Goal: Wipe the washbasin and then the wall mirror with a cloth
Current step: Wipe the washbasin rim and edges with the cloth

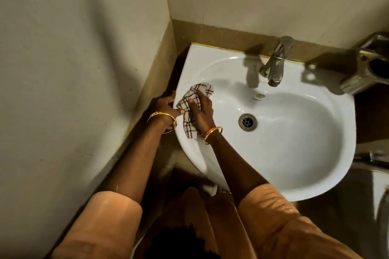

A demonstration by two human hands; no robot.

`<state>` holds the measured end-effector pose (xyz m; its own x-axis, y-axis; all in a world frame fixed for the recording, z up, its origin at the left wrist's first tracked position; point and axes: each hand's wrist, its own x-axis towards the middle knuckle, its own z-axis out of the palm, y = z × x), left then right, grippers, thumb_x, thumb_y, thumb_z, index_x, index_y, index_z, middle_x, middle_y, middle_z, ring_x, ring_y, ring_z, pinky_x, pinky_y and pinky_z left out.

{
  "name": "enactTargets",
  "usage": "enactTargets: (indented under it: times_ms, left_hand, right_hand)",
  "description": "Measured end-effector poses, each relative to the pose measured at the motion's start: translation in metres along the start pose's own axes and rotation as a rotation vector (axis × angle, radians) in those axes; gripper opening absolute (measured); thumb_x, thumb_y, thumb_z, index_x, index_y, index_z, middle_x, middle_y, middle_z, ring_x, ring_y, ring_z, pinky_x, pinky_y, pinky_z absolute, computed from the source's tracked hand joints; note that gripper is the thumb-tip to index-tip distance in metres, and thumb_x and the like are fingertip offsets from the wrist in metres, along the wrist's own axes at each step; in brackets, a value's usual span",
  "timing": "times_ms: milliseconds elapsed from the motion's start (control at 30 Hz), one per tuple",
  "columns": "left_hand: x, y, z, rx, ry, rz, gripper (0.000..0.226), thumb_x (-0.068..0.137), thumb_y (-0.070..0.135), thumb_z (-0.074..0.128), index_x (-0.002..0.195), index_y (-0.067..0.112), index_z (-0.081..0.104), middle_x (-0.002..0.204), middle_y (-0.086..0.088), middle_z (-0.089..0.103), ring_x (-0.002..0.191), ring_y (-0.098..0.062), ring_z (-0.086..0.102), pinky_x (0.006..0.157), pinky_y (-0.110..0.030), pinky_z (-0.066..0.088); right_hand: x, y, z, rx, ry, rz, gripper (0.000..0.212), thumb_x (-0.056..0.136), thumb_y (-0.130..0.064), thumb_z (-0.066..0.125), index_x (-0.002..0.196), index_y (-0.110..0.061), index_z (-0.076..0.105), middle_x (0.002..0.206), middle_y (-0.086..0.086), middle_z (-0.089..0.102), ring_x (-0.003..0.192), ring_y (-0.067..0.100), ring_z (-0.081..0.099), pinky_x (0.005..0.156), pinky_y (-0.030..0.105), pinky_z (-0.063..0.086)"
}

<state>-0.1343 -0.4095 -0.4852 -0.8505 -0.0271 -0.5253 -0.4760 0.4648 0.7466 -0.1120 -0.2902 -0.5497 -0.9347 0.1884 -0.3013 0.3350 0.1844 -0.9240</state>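
Observation:
A white oval washbasin (294,153) is fixed in a wall corner, with a steel drain (247,122) in its bowl. On the basin's left rim lies a white cloth (194,99) with dark checks, bunched up. My right hand (202,111) presses down on the cloth, fingers gripping it. My left hand (166,109) grips the basin's left edge next to the cloth, thumb on the rim. No mirror is in view.
A chrome tap (275,63) stands at the back of the basin. A metal fitting (368,65) juts in from the right. Pale walls (73,48) close in on the left and behind, with a brown tiled band (221,35) along the basin.

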Motion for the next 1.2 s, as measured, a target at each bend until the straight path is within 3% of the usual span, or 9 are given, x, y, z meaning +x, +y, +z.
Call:
enactTargets:
  times_ms: [167, 333, 400, 500, 567, 667, 867, 1067, 1200]
  left_hand:
    - [-0.001, 0.002, -0.003, 0.117, 0.009, 0.005, 0.073, 0.078, 0.005, 0.072, 0.142, 0.016, 0.038, 0.141, -0.007, 0.051, 0.112, -0.026, 0.058, 0.091, -0.032, 0.047]
    - [-0.002, 0.001, -0.001, 0.261, 0.028, 0.033, 0.071, 0.082, 0.015, 0.070, 0.144, 0.019, 0.036, 0.144, -0.006, 0.048, 0.125, -0.026, 0.053, 0.107, -0.033, 0.040]
    - [-0.003, -0.001, -0.001, 0.239, 0.022, 0.027, 0.070, 0.083, 0.016, 0.069, 0.144, 0.021, 0.036, 0.140, -0.007, 0.052, 0.117, -0.028, 0.057, 0.098, -0.035, 0.046]
    - [-0.005, -0.003, -0.001, 0.056, -0.023, -0.056, 0.070, 0.084, 0.009, 0.067, 0.144, 0.025, 0.034, 0.130, -0.011, 0.058, 0.095, -0.032, 0.059, 0.059, -0.036, 0.051]
    - [-0.003, -0.003, -0.002, 0.011, -0.038, -0.073, 0.071, 0.085, 0.008, 0.067, 0.145, 0.027, 0.034, 0.131, -0.012, 0.058, 0.101, -0.036, 0.060, 0.061, -0.039, 0.051]
    - [-0.003, -0.002, 0.000, -0.040, -0.053, -0.086, 0.071, 0.085, 0.006, 0.066, 0.145, 0.027, 0.033, 0.135, -0.010, 0.055, 0.111, -0.038, 0.058, 0.071, -0.043, 0.051]
    - [-0.006, -0.003, 0.006, -0.004, -0.038, -0.049, 0.069, 0.087, 0.008, 0.064, 0.145, 0.026, 0.032, 0.131, -0.013, 0.058, 0.085, -0.026, 0.055, 0.047, -0.031, 0.043]
    - [-0.003, 0.001, 0.007, 0.064, 0.008, -0.003, 0.068, 0.085, 0.005, 0.063, 0.145, 0.020, 0.035, 0.132, -0.012, 0.058, 0.094, -0.029, 0.062, 0.075, -0.037, 0.051]
    - [-0.001, 0.003, 0.005, 0.030, -0.030, -0.043, 0.073, 0.083, 0.002, 0.065, 0.145, 0.022, 0.033, 0.137, -0.008, 0.054, 0.111, -0.033, 0.060, 0.094, -0.049, 0.049]
  right_hand:
    - [-0.014, 0.031, -0.022, -0.463, 0.015, -0.011, 0.053, 0.094, -0.046, 0.035, 0.145, -0.034, 0.030, 0.154, 0.015, 0.024, 0.138, 0.038, 0.024, 0.113, 0.049, 0.021]
    - [-0.010, 0.077, -0.123, -1.089, 0.057, 0.087, 0.057, 0.093, -0.033, 0.047, 0.145, -0.043, 0.025, 0.158, 0.004, 0.014, 0.140, 0.037, 0.017, 0.113, 0.053, 0.017]
    - [-0.020, 0.091, -0.157, -1.165, 0.150, 0.179, 0.052, 0.096, -0.032, 0.042, 0.144, -0.044, 0.026, 0.159, 0.001, 0.013, 0.144, 0.035, 0.008, 0.113, 0.058, 0.012]
    - [-0.036, 0.090, -0.189, -1.271, 0.196, 0.398, 0.055, 0.097, -0.033, 0.037, 0.146, -0.045, 0.015, 0.160, 0.000, 0.003, 0.145, 0.036, -0.003, 0.112, 0.064, 0.006]
    - [-0.048, 0.082, -0.190, -1.256, 0.184, 0.519, 0.061, 0.095, -0.039, 0.042, 0.147, -0.044, 0.011, 0.160, 0.000, -0.002, 0.145, 0.038, -0.006, 0.109, 0.067, 0.006]
    - [-0.063, 0.075, -0.155, -1.015, 0.183, 0.579, 0.069, 0.090, -0.047, 0.050, 0.148, -0.042, 0.012, 0.160, 0.002, -0.001, 0.143, 0.041, -0.009, 0.109, 0.070, 0.001]
    - [-0.031, 0.044, -0.068, -0.648, 0.101, 0.567, 0.066, 0.089, -0.064, 0.035, 0.147, -0.044, 0.011, 0.160, -0.002, -0.007, 0.145, 0.032, -0.014, 0.111, 0.062, -0.006]
    - [-0.029, 0.043, -0.062, -0.717, -0.051, 0.382, 0.065, 0.089, -0.058, 0.041, 0.145, -0.048, 0.009, 0.160, -0.004, -0.005, 0.146, 0.027, -0.010, 0.114, 0.059, -0.002]
    - [-0.052, 0.049, -0.053, -0.690, -0.210, 0.282, 0.062, 0.086, -0.051, 0.049, 0.141, -0.051, 0.023, 0.159, -0.005, 0.007, 0.145, 0.029, 0.001, 0.114, 0.057, 0.007]
